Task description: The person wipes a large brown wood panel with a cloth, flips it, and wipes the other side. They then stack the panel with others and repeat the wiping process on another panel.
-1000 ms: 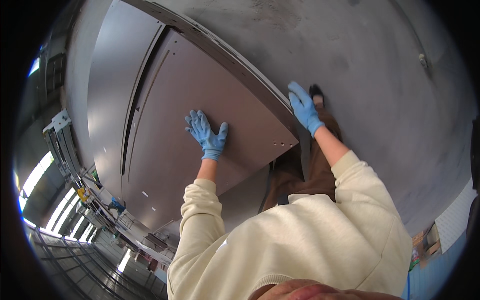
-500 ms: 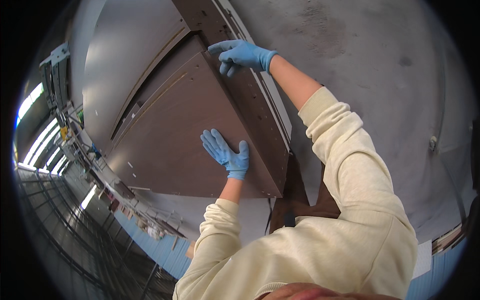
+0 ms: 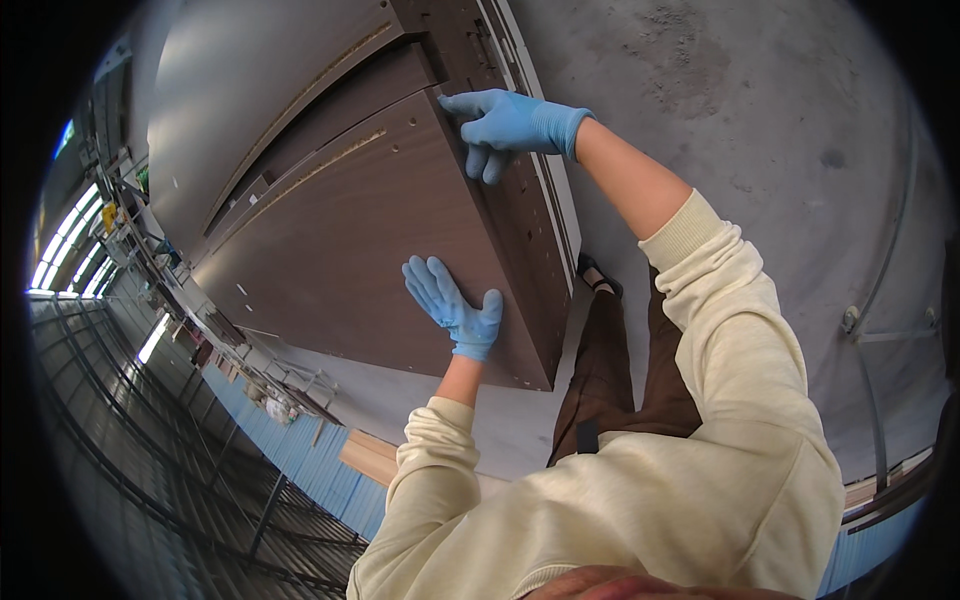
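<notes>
Both my hands wear light blue gloves. My left hand point(image 3: 453, 308) lies flat on the near part of a large dark brown panel point(image 3: 340, 240), fingers stretched and thumb apart. At the panel's far right corner is my right hand point(image 3: 515, 130); its index finger reaches onto the corner while the other fingers hang curled past the edge, apart from each other, gripping nothing that I can see. Beyond lies a second brown board point(image 3: 255, 90), with a dark gap and a narrower strip between the two. Below the corner, a stack of brown boards point(image 3: 520, 215) shows drilled holes in its edges.
Grey concrete floor point(image 3: 760, 120) spreads to the right, with a metal bar frame point(image 3: 875, 340) standing there. My legs in brown trousers point(image 3: 595, 370) are beside the stack's near corner. Pale wooden boards point(image 3: 368, 457) and blue sheeting point(image 3: 290, 420) lie at the lower left.
The view has shifted, showing my foot and more of the stack's side. My right hand stays at the panel's far corner, its index finger now touching there. My left hand remains flat on the panel.
</notes>
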`<state>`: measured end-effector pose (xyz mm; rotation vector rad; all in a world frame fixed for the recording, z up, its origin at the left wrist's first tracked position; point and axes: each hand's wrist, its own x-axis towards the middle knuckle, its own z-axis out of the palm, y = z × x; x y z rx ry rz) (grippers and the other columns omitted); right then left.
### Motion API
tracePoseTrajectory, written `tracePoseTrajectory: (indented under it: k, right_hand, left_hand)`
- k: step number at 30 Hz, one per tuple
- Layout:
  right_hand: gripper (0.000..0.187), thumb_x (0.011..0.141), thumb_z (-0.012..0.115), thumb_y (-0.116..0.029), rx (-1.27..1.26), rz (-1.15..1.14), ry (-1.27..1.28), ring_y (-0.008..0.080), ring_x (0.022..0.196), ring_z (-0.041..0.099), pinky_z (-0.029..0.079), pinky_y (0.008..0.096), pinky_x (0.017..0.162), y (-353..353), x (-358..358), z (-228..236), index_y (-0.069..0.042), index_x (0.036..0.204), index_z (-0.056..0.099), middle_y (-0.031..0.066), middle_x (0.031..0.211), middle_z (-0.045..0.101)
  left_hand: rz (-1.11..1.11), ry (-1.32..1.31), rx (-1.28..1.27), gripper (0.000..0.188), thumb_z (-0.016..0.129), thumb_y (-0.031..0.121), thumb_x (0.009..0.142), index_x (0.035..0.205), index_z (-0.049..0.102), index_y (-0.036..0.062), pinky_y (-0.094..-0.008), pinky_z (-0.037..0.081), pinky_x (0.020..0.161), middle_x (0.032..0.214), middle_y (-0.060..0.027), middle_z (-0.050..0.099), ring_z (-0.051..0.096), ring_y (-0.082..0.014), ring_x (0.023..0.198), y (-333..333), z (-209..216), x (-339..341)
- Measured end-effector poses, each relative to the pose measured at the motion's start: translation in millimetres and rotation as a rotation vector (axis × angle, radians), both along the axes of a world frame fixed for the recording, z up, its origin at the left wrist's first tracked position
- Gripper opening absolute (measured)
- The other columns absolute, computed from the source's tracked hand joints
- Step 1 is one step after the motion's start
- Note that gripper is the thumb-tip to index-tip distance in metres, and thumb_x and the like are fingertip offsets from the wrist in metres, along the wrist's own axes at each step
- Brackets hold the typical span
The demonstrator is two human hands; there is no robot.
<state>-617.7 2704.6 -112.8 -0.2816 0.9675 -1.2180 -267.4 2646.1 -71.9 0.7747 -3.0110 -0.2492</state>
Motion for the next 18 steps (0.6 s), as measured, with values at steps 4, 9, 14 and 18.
tracePoseTrajectory:
  k: [4, 9, 14, 18]
  right_hand:
    - [0.073, 0.096, 0.038, -0.001, 0.060, -0.001, 0.069, 0.0224, 0.068, 0.075, 0.067, 0.0352, 0.076, -7.5, -2.8, 3.7, -0.008, 0.167, 0.023, 0.0200, 0.091, 0.077]
    - [0.075, 0.095, 0.038, -0.001, 0.040, 0.022, -0.033, 0.0228, 0.068, 0.076, 0.067, 0.0350, 0.078, 3.5, 2.8, 5.6, -0.013, 0.168, 0.022, 0.0206, 0.097, 0.076]
    - [0.075, 0.096, 0.039, -0.005, -0.002, 0.086, 0.055, 0.0246, 0.086, 0.077, 0.065, 0.0381, 0.085, 12.7, 14.1, -3.3, -0.018, 0.168, 0.024, 0.0185, 0.107, 0.076]
    - [0.062, 0.097, 0.045, -0.012, -0.015, 0.020, 0.541, 0.0291, 0.112, 0.072, 0.057, 0.0417, 0.099, 4.0, 22.9, -20.8, -0.019, 0.159, 0.042, 0.0145, 0.119, 0.075]
  left_hand:
    - [0.008, 0.004, 0.007, 0.096, 0.050, 0.067, 0.098, 0.167, 0.025, 0.0048, -0.0595, 0.014, 0.127, 0.172, -0.0248, 0.022, 0.018, -0.0468, 0.159, -0.1, -0.7, -1.3]
    - [0.017, -0.002, 0.014, 0.100, 0.050, 0.072, 0.096, 0.166, 0.024, 0.0045, -0.0623, 0.015, 0.126, 0.172, -0.0254, 0.021, 0.018, -0.0493, 0.158, -0.4, -3.1, -1.0]
    - [0.010, 0.001, 0.009, 0.100, 0.049, 0.072, 0.097, 0.166, 0.024, 0.0037, -0.0629, 0.015, 0.126, 0.171, -0.0261, 0.021, 0.019, -0.0500, 0.157, 0.4, -4.2, -1.0]
    - [-0.005, -0.001, -0.004, 0.097, 0.048, 0.068, 0.099, 0.166, 0.024, 0.0023, -0.0600, 0.015, 0.127, 0.171, -0.0264, 0.021, 0.018, -0.0476, 0.159, 0.9, -3.2, -3.8]
